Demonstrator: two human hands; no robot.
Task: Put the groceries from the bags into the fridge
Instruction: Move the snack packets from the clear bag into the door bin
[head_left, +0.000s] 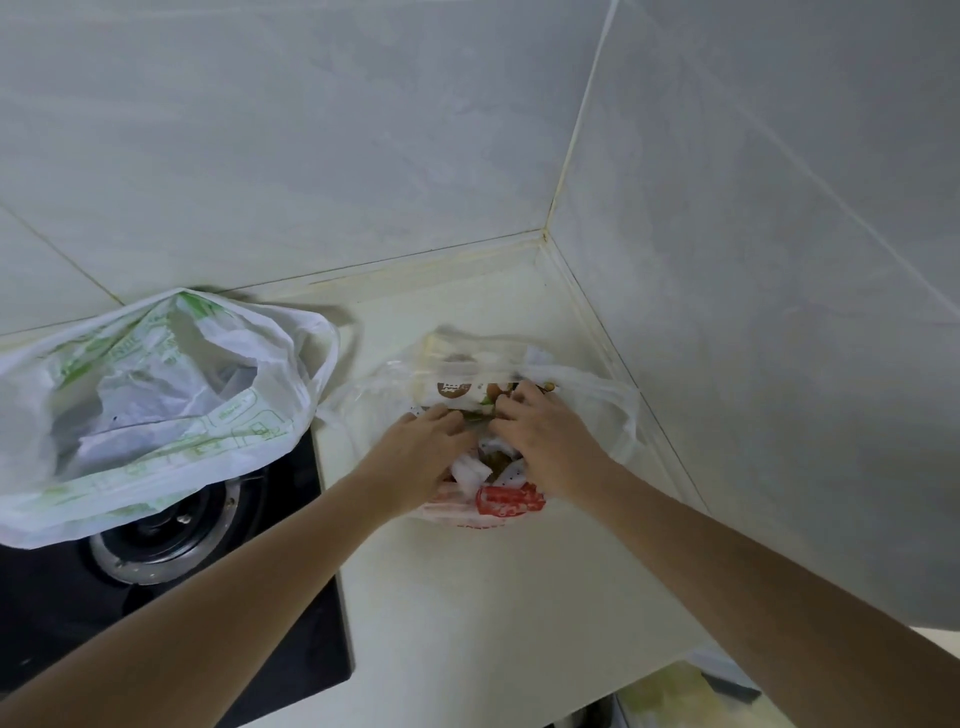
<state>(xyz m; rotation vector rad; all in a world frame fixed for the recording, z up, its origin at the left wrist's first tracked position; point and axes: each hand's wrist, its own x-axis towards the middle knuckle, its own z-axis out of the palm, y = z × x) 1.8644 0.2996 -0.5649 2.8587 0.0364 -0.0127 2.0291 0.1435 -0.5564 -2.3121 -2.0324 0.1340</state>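
At frame centre a pack (462, 387), lying crosswise, is being gripped by both hands' fingers (511, 410) inside the bag (621, 415).

We see a pale counter (457, 587) in a tiled corner; grey-white wall tiles (311, 130) behind and to the right; black hob (291, 613) set in at left; its round burner (156, 530) partly covered.
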